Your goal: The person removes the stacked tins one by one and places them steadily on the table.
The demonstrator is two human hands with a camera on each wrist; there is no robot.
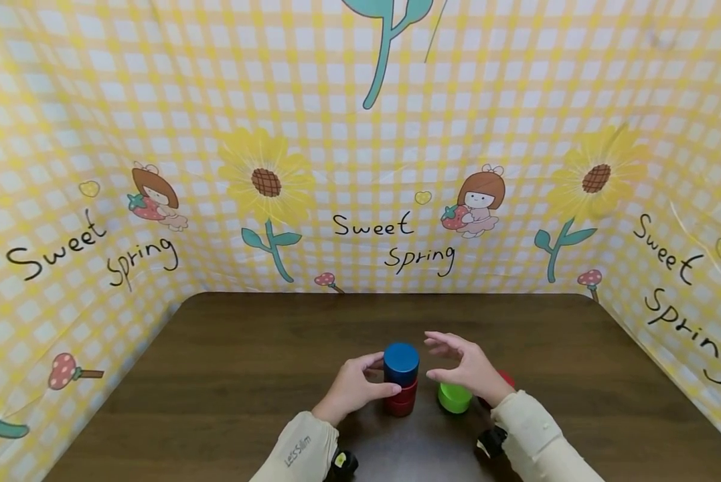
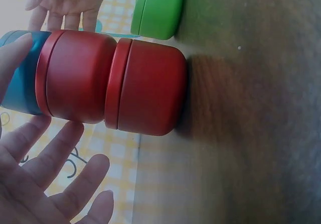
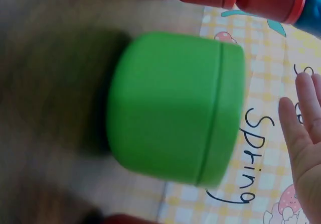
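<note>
A stack of three small lidded tins stands on the table, with a blue tin (image 1: 401, 363) on top of an upper red tin (image 2: 80, 76) and a lower red tin (image 2: 153, 88). My left hand (image 1: 353, 388) holds the stack near its top, thumb on one side of the blue tin and fingertips on the other; its lower fingers are spread beside the upper red tin. Right of the stack sits a green tin (image 3: 173, 108), upright on the table. Above and just behind it hovers my right hand (image 1: 465, 365), fingers apart, with nothing in its grasp.
Another red object (image 1: 506, 379) is mostly hidden behind the right hand. The brown wooden table (image 1: 264, 348) reaches back to a yellow checked cloth (image 1: 360, 167) that hangs behind it and on both sides.
</note>
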